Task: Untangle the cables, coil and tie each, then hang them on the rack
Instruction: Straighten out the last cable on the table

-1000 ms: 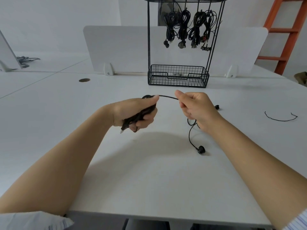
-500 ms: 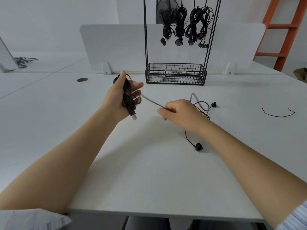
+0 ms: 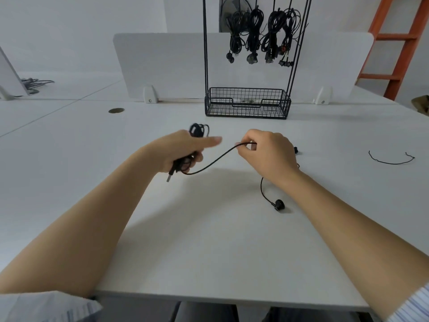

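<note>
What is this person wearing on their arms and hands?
Nothing on the left hand or right hand: no gloves, rings or watch show. Both forearms are bare. A pale striped left sleeve and a blue-and-white striped right sleeve show at the bottom corners.

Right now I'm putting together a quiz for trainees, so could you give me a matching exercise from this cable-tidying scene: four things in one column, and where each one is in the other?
Things:
1. coiled bundle
2. thin loose wire
3. tied cables
4. round cable end

Places:
A. hanging from the top of the rack
B. lying on the table, far right
C. gripped in the left hand
D. on the table, near the right hand

Pairs: 1-C, 2-B, 3-A, 4-D.
</note>
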A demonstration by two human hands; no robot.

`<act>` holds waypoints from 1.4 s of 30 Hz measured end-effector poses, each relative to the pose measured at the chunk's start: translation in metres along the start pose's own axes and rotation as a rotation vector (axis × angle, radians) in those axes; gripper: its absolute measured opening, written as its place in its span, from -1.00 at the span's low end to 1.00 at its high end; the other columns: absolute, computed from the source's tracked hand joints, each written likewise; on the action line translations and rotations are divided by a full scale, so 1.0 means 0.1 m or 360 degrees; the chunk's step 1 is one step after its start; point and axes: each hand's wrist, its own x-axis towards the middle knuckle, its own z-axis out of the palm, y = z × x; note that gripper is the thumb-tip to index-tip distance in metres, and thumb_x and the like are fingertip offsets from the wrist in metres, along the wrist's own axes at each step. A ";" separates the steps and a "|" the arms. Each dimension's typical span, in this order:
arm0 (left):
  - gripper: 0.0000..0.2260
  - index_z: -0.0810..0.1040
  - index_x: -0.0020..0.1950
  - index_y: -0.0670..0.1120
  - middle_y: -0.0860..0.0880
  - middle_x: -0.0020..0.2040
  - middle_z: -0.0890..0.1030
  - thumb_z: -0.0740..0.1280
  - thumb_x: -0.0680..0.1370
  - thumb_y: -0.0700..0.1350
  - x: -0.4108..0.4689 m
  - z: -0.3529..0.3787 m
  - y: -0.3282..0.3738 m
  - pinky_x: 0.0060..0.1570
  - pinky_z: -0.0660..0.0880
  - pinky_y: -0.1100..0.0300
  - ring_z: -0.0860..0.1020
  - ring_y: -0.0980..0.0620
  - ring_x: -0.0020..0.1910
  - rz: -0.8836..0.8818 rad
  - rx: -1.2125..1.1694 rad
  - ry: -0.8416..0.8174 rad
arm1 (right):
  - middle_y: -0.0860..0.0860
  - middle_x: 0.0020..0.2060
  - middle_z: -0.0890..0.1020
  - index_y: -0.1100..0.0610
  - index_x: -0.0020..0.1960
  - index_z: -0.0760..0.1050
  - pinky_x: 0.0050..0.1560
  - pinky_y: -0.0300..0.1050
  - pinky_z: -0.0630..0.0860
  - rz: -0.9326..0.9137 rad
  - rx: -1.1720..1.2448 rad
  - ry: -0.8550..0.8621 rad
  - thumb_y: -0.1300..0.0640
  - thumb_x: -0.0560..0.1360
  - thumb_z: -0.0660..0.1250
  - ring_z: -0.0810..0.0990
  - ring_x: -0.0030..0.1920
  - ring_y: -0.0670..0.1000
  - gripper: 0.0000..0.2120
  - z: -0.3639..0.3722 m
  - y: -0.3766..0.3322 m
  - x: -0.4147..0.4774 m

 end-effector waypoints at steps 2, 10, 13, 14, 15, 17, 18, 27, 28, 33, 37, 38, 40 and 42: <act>-0.57 0.42 -0.35 -0.15 -0.01 -0.53 0.36 0.37 0.40 0.20 -0.05 0.07 0.02 -0.48 0.24 0.26 0.25 0.06 -0.56 0.0038 0.0370 -0.0036 | -0.05 -0.44 0.44 0.09 -0.03 0.55 -0.23 -0.13 0.32 -0.0019 0.0052 0.0044 0.08 0.49 0.27 0.44 -0.25 0.04 -0.87 0.01 -0.01 0.00; -0.44 0.30 -0.56 -0.09 0.04 -0.64 0.36 0.27 0.41 0.32 -0.11 0.20 0.02 -0.33 0.29 0.19 0.32 0.02 -0.54 0.0023 0.1140 -0.0186 | -0.07 -0.40 0.45 0.06 0.07 0.53 -0.12 -0.10 0.41 -0.0108 0.0140 0.0042 0.07 0.51 0.27 0.48 -0.20 0.03 -0.83 0.02 -0.05 -0.03; -0.45 0.26 -0.54 -0.08 -0.02 -0.60 0.35 0.18 0.51 0.25 -0.09 0.15 0.00 -0.32 0.28 0.16 0.28 0.00 -0.53 0.0091 0.0889 -0.0427 | -0.11 -0.44 0.42 0.07 0.00 0.54 -0.22 -0.15 0.34 -0.0064 0.0130 0.0083 0.14 0.50 0.26 0.45 -0.24 0.01 -0.88 0.01 0.00 0.00; -0.47 0.26 -0.49 -0.10 -0.05 -0.57 0.34 0.16 0.53 0.24 -0.09 0.14 0.00 -0.34 0.28 0.17 0.27 -0.01 -0.53 0.0136 0.0747 -0.0523 | -0.11 -0.44 0.42 0.08 -0.02 0.54 -0.23 -0.16 0.32 -0.0042 0.0120 0.0094 0.15 0.49 0.26 0.45 -0.25 0.02 -0.89 0.01 0.03 0.01; -0.48 0.25 -0.45 -0.12 -0.06 -0.55 0.32 0.14 0.54 0.24 -0.09 0.12 -0.01 -0.38 0.28 0.18 0.26 -0.01 -0.54 0.0194 0.0586 -0.0599 | -0.08 -0.42 0.44 0.08 -0.04 0.54 -0.23 -0.15 0.33 -0.0010 0.0116 0.0095 0.16 0.49 0.26 0.45 -0.25 0.04 -0.90 0.00 0.05 0.02; -0.50 0.23 -0.41 -0.13 -0.03 -0.57 0.29 0.08 0.54 0.22 -0.09 0.11 -0.01 -0.47 0.25 0.21 0.24 0.03 -0.57 0.0329 0.0238 -0.0640 | -0.04 -0.36 0.49 0.09 -0.04 0.54 -0.21 -0.13 0.35 0.0065 0.0123 0.0088 0.16 0.49 0.25 0.46 -0.23 0.06 -0.89 -0.02 0.10 0.05; -0.53 0.22 -0.40 -0.13 0.00 -0.59 0.27 0.03 0.54 0.20 -0.08 0.11 0.00 -0.49 0.24 0.22 0.23 0.04 -0.58 0.0398 0.0060 -0.0604 | -0.04 -0.36 0.49 0.09 -0.04 0.54 -0.21 -0.13 0.36 0.0093 0.0126 0.0091 0.15 0.50 0.24 0.47 -0.22 0.07 -0.88 -0.03 0.11 0.06; -0.50 0.57 -0.24 -0.07 0.01 -0.48 0.48 -0.04 0.65 0.11 0.09 0.03 -0.01 -0.50 0.29 0.28 0.35 0.07 -0.53 0.0782 -0.0852 0.0665 | -0.03 -0.47 0.39 0.15 -0.21 0.39 -0.16 -0.14 0.19 -0.0139 -0.0104 -0.0131 0.14 0.55 0.14 0.43 -0.26 0.16 -0.81 0.02 0.08 0.03; -0.52 0.58 -0.20 -0.05 0.01 -0.43 0.50 -0.03 0.64 0.12 0.10 0.01 -0.02 -0.50 0.28 0.27 0.36 0.08 -0.52 0.0760 -0.0972 0.0716 | -0.02 -0.46 0.39 0.15 -0.20 0.39 -0.16 -0.14 0.19 -0.0166 -0.0133 -0.0148 0.14 0.56 0.14 0.41 -0.27 0.16 -0.81 0.02 0.07 0.02; -0.49 0.55 -0.21 -0.09 0.00 -0.37 0.53 -0.01 0.61 0.21 0.10 -0.12 0.00 -0.49 0.27 0.34 0.37 0.09 -0.49 0.0471 -0.1892 0.0482 | 0.09 -0.31 0.53 0.22 -0.07 0.47 -0.13 -0.11 0.26 -0.0267 -0.0167 -0.0261 0.11 0.59 0.10 0.43 -0.22 0.16 -0.76 0.03 0.01 -0.02; -0.50 0.37 -0.40 -0.07 0.01 -0.39 0.57 0.05 0.59 0.23 0.14 -0.21 -0.09 -0.33 0.41 0.31 0.53 0.05 -0.39 0.0312 -0.2246 0.0477 | 0.14 -0.19 0.60 0.25 -0.02 0.47 -0.21 -0.14 0.17 -0.0313 -0.0240 -0.0375 0.09 0.61 0.06 0.50 -0.10 0.18 -0.71 0.04 0.00 -0.03; -0.48 0.33 -0.45 -0.06 0.02 -0.41 0.58 0.05 0.59 0.23 0.15 -0.23 -0.10 -0.23 0.44 0.27 0.57 0.05 -0.32 0.0309 -0.2249 0.0489 | 0.14 -0.22 0.58 0.26 -0.06 0.46 -0.21 -0.14 0.16 -0.0318 -0.0257 -0.0390 0.09 0.61 0.06 0.48 -0.12 0.18 -0.71 0.04 0.00 -0.03; -0.46 0.27 -0.50 -0.05 0.04 -0.47 0.53 0.05 0.58 0.24 0.13 -0.26 -0.11 -0.06 0.48 0.20 0.62 0.06 -0.29 0.0331 -0.2282 0.0469 | 0.09 -0.32 0.48 0.22 -0.17 0.38 -0.23 -0.13 0.13 -0.0302 -0.0295 -0.0405 0.10 0.61 0.05 0.41 -0.19 0.16 -0.72 0.03 -0.01 -0.04; -0.48 0.21 -0.48 -0.06 0.06 -0.55 0.38 0.13 0.56 0.23 0.10 -0.27 -0.09 -0.13 0.53 0.21 0.54 0.07 -0.48 0.0346 -0.2420 0.0393 | 0.05 -0.37 0.43 0.17 -0.21 0.33 -0.19 -0.09 0.21 -0.0278 -0.0333 -0.0394 0.11 0.61 0.05 0.36 -0.23 0.14 -0.74 0.02 0.00 -0.03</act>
